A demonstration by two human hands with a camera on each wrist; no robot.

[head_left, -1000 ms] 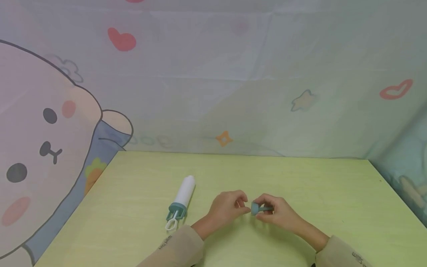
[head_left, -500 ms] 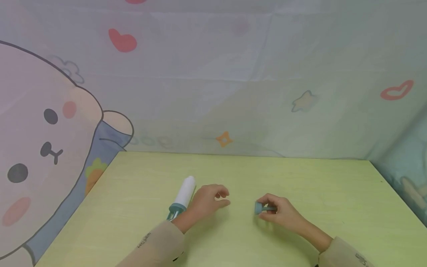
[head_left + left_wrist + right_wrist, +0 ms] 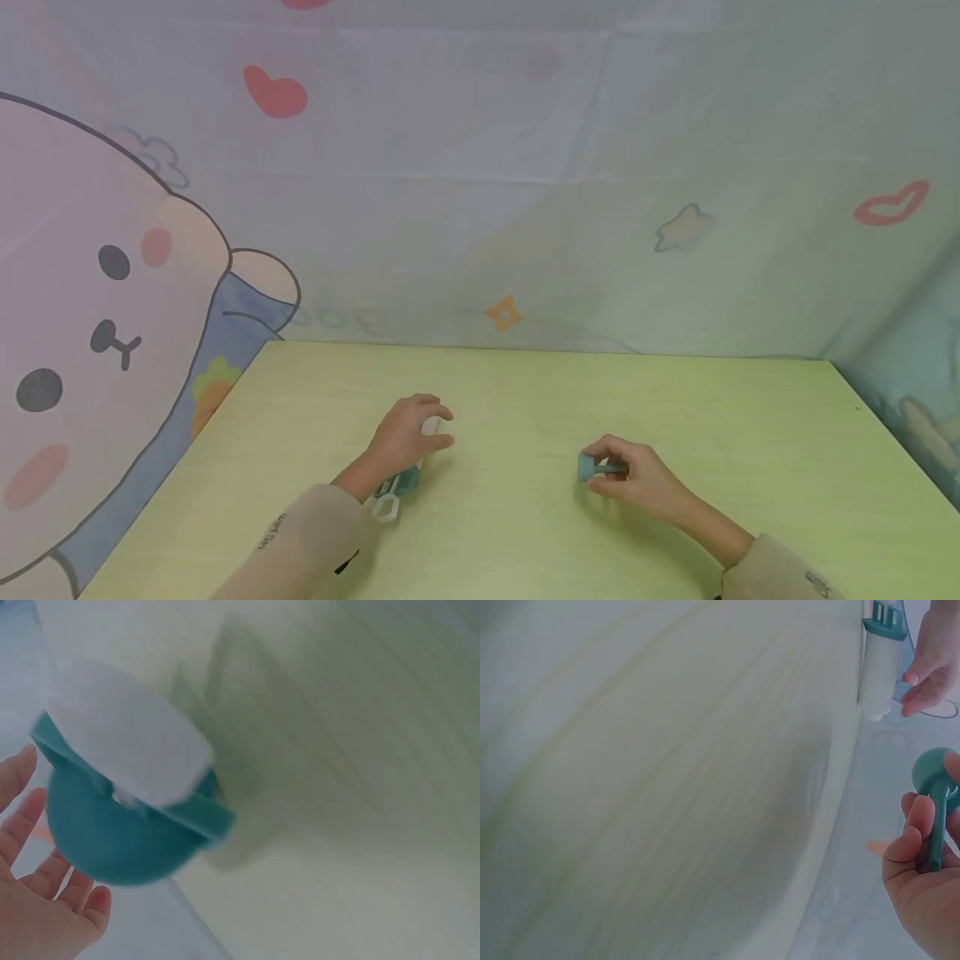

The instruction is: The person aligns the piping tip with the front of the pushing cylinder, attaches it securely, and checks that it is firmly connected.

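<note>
A white syringe-like tube (image 3: 880, 675) with a teal collar (image 3: 408, 481) and a white ring handle (image 3: 386, 507) lies on the left of the table. My left hand (image 3: 405, 435) hovers over and beside it, thumb and fingers apart, covering much of the barrel in the head view. In the left wrist view the collar and the blurred white handle (image 3: 135, 739) loom large, with the relaxed fingers beside them. My right hand (image 3: 637, 477) pinches a small teal piece (image 3: 586, 468) with a round wide end and a thin stem; its stem (image 3: 937, 832) shows between the fingers in the right wrist view.
The light green table (image 3: 510, 542) spreads around both hands. Behind it hangs a pale printed cloth (image 3: 480, 167) with hearts and a cartoon animal, reaching down along the left side and the right side.
My left hand has moved left, away from the teal piece, to the white tube. The right hand keeps its hold on the teal piece and has shifted slightly right.
</note>
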